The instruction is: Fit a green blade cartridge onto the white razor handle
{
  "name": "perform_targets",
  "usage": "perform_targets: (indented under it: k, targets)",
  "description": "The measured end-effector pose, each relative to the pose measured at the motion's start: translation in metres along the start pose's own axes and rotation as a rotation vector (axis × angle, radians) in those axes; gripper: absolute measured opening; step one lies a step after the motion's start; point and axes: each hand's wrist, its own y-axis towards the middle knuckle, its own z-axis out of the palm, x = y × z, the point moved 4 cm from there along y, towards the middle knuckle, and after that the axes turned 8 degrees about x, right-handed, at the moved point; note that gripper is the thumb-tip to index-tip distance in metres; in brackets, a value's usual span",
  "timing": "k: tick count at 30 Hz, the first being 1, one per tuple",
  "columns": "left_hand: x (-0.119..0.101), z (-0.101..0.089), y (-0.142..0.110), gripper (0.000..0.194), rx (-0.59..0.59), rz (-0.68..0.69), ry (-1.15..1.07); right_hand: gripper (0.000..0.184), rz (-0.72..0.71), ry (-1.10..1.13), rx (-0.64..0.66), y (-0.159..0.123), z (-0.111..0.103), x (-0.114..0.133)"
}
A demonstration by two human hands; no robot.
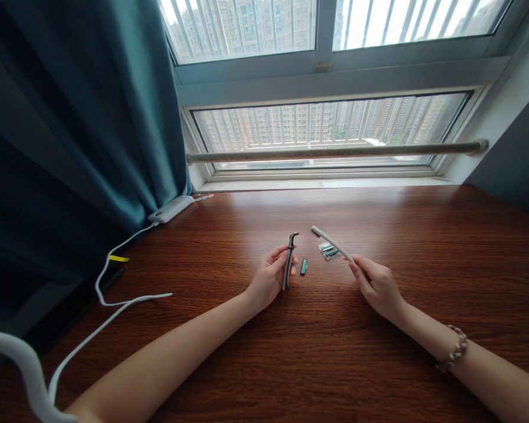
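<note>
Two hands over the tabletop, both loaded. Left hand: grips black-and-grey razor handle near mid-tabletop, bent end up. Right hand: pinches one end of white brush, tilted, dark bristles facing down, bristle end toward far edge. Bracelet on right wrist. Green-and-black cartridge lies just beside left fingers, between the hands. Clear pack of similar cartridges sits slightly closer to far edge, partly behind brush; contact with brush: can't tell. White box at far left corner, white cable from it along left edge. Curtain over left edge, window and rail past far edge
</note>
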Motion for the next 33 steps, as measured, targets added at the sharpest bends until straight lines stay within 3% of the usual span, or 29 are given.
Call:
perform_targets:
  k: [5, 9, 14, 17, 22, 29, 33]
  targets:
    - [0.000, 0.007, 0.000, 0.024, 0.101, -0.107, -0.126, 0.019, -0.061, -0.030, -0.006, -0.001, 0.001, 0.001]
    - [0.000, 0.011, -0.001, 0.025, 0.142, -0.148, -0.137, 0.021, -0.075, -0.084, 0.068, -0.001, 0.005, 0.001]
    - [0.000, 0.011, -0.001, 0.025, 0.130, -0.146, -0.134, 0.020, -0.030, -0.062, 0.013, -0.002, 0.003, 0.000]
    - [0.001, 0.010, -0.001, 0.025, 0.131, -0.150, -0.131, 0.020, -0.046, -0.035, 0.072, -0.001, 0.005, 0.001]
    - [-0.001, 0.006, 0.000, 0.027, 0.100, -0.128, -0.117, 0.020, 0.099, -0.016, -0.002, 0.002, 0.002, -0.007]
    - [-0.006, -0.014, 0.008, 0.029, -0.081, 0.008, 0.138, 0.029, 0.157, -0.025, 0.020, 0.002, 0.001, -0.010]
    - [-0.008, -0.021, 0.009, 0.036, -0.099, 0.018, 0.406, 0.031, 0.190, -0.052, 0.026, 0.001, 0.001, -0.012]
